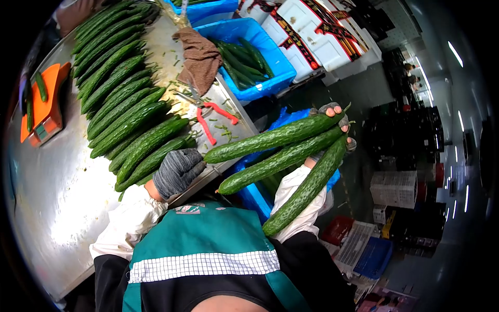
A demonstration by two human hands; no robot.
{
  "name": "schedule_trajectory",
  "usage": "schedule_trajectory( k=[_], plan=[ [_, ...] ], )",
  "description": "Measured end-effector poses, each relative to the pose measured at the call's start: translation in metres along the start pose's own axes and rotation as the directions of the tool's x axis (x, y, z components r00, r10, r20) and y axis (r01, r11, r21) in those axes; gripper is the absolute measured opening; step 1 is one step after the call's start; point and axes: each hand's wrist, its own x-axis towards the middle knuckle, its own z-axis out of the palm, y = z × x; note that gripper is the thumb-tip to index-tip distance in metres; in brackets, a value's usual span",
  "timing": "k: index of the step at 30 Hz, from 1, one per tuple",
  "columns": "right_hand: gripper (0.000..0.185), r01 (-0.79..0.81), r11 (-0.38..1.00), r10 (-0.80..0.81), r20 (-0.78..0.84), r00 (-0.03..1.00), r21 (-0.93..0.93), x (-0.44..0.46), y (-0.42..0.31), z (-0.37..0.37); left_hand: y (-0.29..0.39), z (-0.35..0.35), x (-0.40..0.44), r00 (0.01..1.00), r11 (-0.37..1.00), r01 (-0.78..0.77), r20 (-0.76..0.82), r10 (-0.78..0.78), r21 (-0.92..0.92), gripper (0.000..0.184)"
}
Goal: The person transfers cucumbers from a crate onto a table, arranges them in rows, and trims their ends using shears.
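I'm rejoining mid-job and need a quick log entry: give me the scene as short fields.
Right hand: fingers round the ends of three cucumbers
Left hand: at the table edge, beside the near end of the cucumber row; grip unclear
Table: cucumber row, red-handled scissors, brown cloth, orange device
Beside table: blue bin holding cucumbers

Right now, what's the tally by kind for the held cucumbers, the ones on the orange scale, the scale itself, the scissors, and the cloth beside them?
Cucumbers in the right hand: 3
Cucumbers on the scale: 2
Orange scale: 1
Red-handled scissors: 1
Brown cloth: 1
Total: 8
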Motion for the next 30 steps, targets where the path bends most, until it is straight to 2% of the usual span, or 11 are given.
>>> schedule_trajectory(
  k=[11,13,14,16,20,22,24,25,26,27,30],
  plan=[
    [0.022,-0.145,0.986,0.138,0.082,0.987,0.081,0.048,0.076,-0.005,-0.014,-0.022,-0.052,0.925,0.936,0.128,-0.301,-0.232,-0.328,0.016],
    [0.022,-0.183,0.981,0.177,0.090,0.980,0.068,0.058,0.092,-0.007,-0.032,-0.016,-0.066,0.805,0.977,-0.039,-0.573,0.155,0.209,0.021],
    [0.023,-0.208,0.976,0.196,0.141,0.970,0.072,0.064,0.103,-0.014,-0.028,-0.022,-0.071,0.799,0.974,-0.024,-0.582,0.154,0.224,0.021],
    [0.023,-0.242,0.966,0.220,0.207,0.953,0.088,0.076,0.131,-0.030,-0.017,-0.036,-0.076,0.763,0.782,0.202,-0.406,-0.504,-0.590,0.030],
    [0.028,-0.321,0.924,0.245,0.323,0.914,0.210,0.095,0.187,-0.022,-0.027,-0.066,-0.090,0.725,0.691,0.211,-0.363,-0.585,-0.691,0.033],
    [0.030,-0.365,0.882,0.270,0.316,0.910,0.297,0.101,0.213,-0.020,-0.041,-0.067,-0.100,0.705,0.827,0.203,-0.508,-0.495,-0.524,0.029],
    [0.030,-0.409,0.864,0.332,0.278,0.901,0.292,0.107,0.230,-0.028,-0.061,-0.073,-0.116,0.689,0.569,0.045,-0.387,-0.613,-0.821,0.021],
    [0.028,-0.478,0.682,0.386,0.282,0.878,0.554,0.110,0.244,-0.041,-0.062,-0.075,-0.116,0.674,0.360,-0.146,-0.359,-0.645,-0.921,0.017],
    [0.027,-0.495,0.558,0.410,0.298,0.862,0.666,0.113,0.253,-0.036,-0.058,-0.081,-0.116,0.669,0.369,-0.148,-0.368,-0.646,-0.917,0.017],
    [0.026,-0.496,0.420,0.433,0.313,0.846,0.760,0.116,0.263,-0.030,-0.054,-0.090,-0.115,0.621,0.591,0.002,-0.462,-0.633,-0.807,0.018],
    [0.019,-0.505,0.850,0.471,0.211,0.856,0.151,0.119,0.285,-0.004,-0.057,-0.117,-0.111,0.647,0.904,0.098,-0.664,-0.375,-0.415,0.023]
  ],
)
